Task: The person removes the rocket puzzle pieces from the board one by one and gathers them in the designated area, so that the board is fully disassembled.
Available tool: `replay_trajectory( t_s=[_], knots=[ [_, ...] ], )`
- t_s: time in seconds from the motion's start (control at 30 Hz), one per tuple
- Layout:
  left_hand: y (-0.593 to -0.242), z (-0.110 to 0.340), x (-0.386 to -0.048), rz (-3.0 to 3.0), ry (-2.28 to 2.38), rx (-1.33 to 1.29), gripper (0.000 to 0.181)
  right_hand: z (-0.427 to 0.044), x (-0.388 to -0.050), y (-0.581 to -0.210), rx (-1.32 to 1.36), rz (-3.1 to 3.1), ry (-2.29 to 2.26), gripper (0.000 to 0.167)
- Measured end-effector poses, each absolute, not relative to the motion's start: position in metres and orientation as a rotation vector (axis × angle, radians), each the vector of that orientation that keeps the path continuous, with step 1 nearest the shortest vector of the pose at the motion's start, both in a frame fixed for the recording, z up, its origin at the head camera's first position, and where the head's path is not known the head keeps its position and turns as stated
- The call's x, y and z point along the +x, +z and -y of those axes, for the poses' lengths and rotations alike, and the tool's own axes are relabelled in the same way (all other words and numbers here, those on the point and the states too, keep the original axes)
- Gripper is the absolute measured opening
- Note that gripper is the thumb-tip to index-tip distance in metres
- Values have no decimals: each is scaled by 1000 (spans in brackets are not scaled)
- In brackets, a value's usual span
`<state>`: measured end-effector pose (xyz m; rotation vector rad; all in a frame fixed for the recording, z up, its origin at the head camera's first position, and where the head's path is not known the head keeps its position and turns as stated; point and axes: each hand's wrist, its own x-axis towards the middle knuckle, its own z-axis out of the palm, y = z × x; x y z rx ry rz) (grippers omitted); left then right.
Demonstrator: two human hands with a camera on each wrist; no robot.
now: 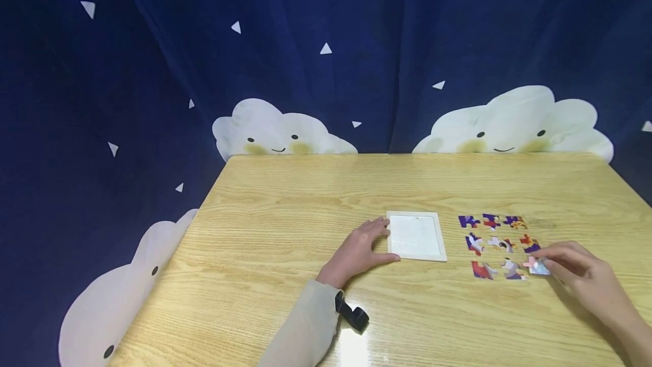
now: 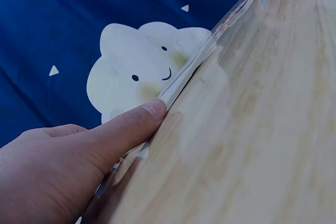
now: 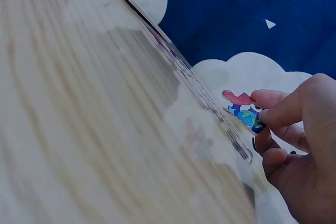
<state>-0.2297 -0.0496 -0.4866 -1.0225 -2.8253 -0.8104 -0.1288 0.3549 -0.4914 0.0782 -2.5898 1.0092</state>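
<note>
A square white puzzle frame with a pale rim lies on the table. My left hand rests at its near left corner, fingertips along the left edge and the thumb extended onto the front edge. In the left wrist view the straight thumb touches the frame's side. My right hand pinches a jigsaw piece between thumb and fingers, at the lower right of the laid-out pieces. The right wrist view shows this piece tilted up, with pink, blue and green print.
Several loose jigsaw pieces lie in rough rows on the wooden table, right of the frame. A dark blue curtain with smiling clouds hangs behind the table. A black strap device is on my left wrist.
</note>
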Motion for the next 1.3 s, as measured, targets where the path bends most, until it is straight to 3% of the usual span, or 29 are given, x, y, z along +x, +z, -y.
replay_trajectory(
  t_s=[0.33,0.93,1.3],
  knots=[
    [-486,49,-228,2850,-778,-1017,63,-367,-128,-502,-24,2663,951,14],
    [-487,50,-230,2821,-805,-1025,65,-370,-128,-503,138,2660,972,17],
    [-489,49,-231,2829,-799,-1008,66,-371,-129,-509,78,2740,935,15]
  ],
)
